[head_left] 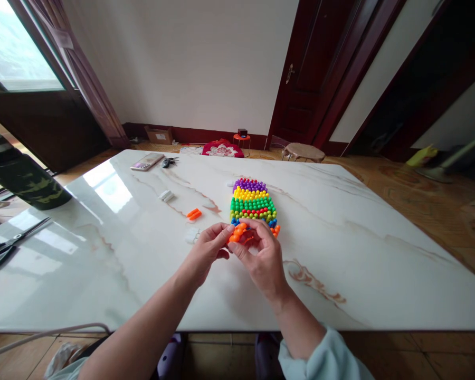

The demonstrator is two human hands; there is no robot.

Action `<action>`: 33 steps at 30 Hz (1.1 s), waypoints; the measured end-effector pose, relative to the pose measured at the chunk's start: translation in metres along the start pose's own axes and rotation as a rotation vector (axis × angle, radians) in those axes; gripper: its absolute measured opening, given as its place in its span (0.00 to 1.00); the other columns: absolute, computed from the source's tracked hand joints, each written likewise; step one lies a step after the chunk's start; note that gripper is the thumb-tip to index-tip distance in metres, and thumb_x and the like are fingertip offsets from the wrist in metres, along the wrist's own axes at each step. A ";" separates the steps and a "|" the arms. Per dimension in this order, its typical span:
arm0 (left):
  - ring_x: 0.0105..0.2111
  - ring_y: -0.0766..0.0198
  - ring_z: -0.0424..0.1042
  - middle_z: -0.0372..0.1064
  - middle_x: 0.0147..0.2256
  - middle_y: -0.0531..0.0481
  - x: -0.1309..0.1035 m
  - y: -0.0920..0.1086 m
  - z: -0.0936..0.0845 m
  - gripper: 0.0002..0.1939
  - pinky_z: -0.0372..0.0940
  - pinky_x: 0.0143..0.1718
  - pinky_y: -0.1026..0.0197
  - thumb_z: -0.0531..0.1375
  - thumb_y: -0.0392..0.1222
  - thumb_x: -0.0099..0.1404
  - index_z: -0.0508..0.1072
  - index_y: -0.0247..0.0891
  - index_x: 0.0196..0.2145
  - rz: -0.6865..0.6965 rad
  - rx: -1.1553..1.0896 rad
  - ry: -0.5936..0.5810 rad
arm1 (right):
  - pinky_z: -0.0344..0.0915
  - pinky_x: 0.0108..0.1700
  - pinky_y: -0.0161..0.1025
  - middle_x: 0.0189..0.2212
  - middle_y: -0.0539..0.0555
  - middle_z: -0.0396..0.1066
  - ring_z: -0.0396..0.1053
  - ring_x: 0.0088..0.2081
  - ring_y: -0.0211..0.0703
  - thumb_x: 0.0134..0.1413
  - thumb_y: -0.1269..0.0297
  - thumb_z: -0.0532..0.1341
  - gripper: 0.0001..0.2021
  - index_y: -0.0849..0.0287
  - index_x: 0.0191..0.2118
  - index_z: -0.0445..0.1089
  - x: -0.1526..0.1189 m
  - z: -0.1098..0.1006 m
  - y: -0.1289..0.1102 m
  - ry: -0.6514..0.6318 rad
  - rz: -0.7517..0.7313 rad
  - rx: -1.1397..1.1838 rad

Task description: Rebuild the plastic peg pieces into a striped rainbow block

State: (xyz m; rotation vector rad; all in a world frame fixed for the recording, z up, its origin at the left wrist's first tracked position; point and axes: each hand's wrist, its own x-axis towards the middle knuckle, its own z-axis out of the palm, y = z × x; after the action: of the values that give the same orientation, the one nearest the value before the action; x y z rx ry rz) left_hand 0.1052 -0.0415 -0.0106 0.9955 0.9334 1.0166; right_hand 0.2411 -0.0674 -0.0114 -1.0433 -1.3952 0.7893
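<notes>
A beaded piece [253,204] lies on the white marbled table, with rows of purple, yellow, green, red, olive, blue and orange beads. At its near edge, my left hand [211,244] pinches the orange beads [238,233] from the left. My right hand [263,253] grips the same orange end from the right, its fingers curled over the beads. Both hands nearly touch each other, and they hide part of the near rows. Two orange pieces [193,214] rest to the left of the beadwork. Near my left hand is a small clear item [192,235], too faint to identify.
White pieces [167,196] lie left of the beadwork. Farther back are a phone [146,161] and keys [169,162]. Black-handled scissors [13,243] and a camouflage bottle [24,174] occupy the table's left side. A stool [303,151] stands beyond the table.
</notes>
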 end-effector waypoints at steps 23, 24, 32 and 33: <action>0.26 0.72 0.65 0.70 0.30 0.51 0.015 0.020 -0.041 0.24 0.59 0.24 0.71 0.70 0.55 0.46 0.75 0.34 0.34 0.041 -0.035 0.375 | 0.69 0.37 0.41 0.35 0.54 0.74 0.72 0.31 0.43 0.40 0.59 0.64 0.20 0.58 0.42 0.67 0.002 -0.096 0.066 0.087 0.277 -0.688; 0.26 0.72 0.65 0.70 0.30 0.51 0.015 0.020 -0.041 0.24 0.59 0.24 0.71 0.70 0.55 0.46 0.75 0.34 0.34 0.036 -0.032 0.376 | 0.69 0.36 0.41 0.34 0.54 0.74 0.72 0.31 0.43 0.40 0.59 0.63 0.20 0.58 0.42 0.67 0.002 -0.095 0.067 0.085 0.277 -0.688; 0.26 0.72 0.65 0.71 0.30 0.50 0.018 0.018 -0.044 0.24 0.59 0.24 0.71 0.70 0.55 0.46 0.75 0.34 0.34 0.045 -0.038 0.372 | 0.69 0.36 0.41 0.38 0.55 0.73 0.72 0.31 0.42 0.41 0.57 0.63 0.21 0.58 0.44 0.65 0.004 -0.094 0.073 0.103 0.269 -0.626; 0.25 0.72 0.65 0.71 0.31 0.50 0.019 0.018 -0.044 0.24 0.59 0.24 0.71 0.70 0.55 0.46 0.75 0.34 0.34 0.046 -0.039 0.374 | 0.70 0.36 0.41 0.38 0.55 0.73 0.72 0.31 0.42 0.41 0.57 0.63 0.21 0.58 0.44 0.65 0.004 -0.094 0.073 0.107 0.264 -0.613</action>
State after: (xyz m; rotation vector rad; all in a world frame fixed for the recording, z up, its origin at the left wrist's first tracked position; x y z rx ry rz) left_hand 0.0642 -0.0103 -0.0082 0.8107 1.1950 1.2815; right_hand 0.3443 -0.0468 -0.0664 -1.7446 -1.4582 0.4815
